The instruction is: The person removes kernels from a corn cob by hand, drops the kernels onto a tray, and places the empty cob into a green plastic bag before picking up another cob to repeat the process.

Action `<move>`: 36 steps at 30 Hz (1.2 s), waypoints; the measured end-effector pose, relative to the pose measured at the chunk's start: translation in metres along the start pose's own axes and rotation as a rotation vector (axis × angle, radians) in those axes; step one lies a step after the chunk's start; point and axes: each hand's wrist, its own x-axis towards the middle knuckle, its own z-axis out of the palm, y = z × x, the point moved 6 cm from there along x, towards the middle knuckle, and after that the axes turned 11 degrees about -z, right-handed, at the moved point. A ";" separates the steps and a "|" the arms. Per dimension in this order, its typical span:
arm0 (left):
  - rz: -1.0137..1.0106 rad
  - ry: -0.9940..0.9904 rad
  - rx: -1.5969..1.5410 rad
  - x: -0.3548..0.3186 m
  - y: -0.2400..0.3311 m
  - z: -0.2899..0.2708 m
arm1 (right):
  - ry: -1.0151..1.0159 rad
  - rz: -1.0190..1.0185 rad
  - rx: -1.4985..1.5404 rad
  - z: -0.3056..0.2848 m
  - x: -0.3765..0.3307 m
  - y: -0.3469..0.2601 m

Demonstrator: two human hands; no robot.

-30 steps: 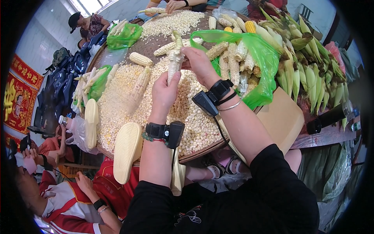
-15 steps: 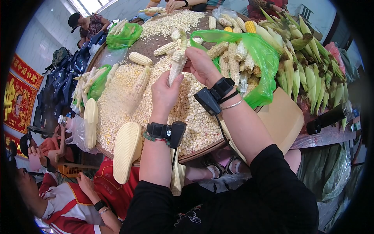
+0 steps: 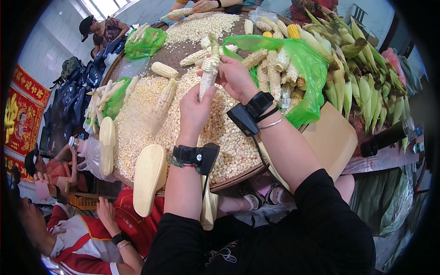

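Both hands are gripping a pale, half-stripped corn cob above the round wooden desk.
Left hand fingers are clasping its lower end, right hand fingers its top; loosened kernels could be scattering past the yellow kernel heap.

Round wooden table fills the middle of the scene, brown top, rim nearest the camera. Pale tiled wall on the far left, lit bright. Window at the far top left, daylight coming through it. Red hanging with gold figures on the left wall. Dark bags stacked along the left side. Orange crate on the floor, near left. Daylight even, no hard shadows.
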 end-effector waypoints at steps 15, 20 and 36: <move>0.036 0.084 0.121 -0.004 0.009 -0.005 | -0.017 0.044 0.178 0.001 0.001 -0.003; 0.031 0.063 0.108 -0.003 0.008 -0.003 | -0.026 0.037 0.154 0.001 0.001 -0.002; 0.011 -0.001 -0.012 0.004 -0.004 0.001 | -0.013 0.068 0.240 -0.004 0.002 0.000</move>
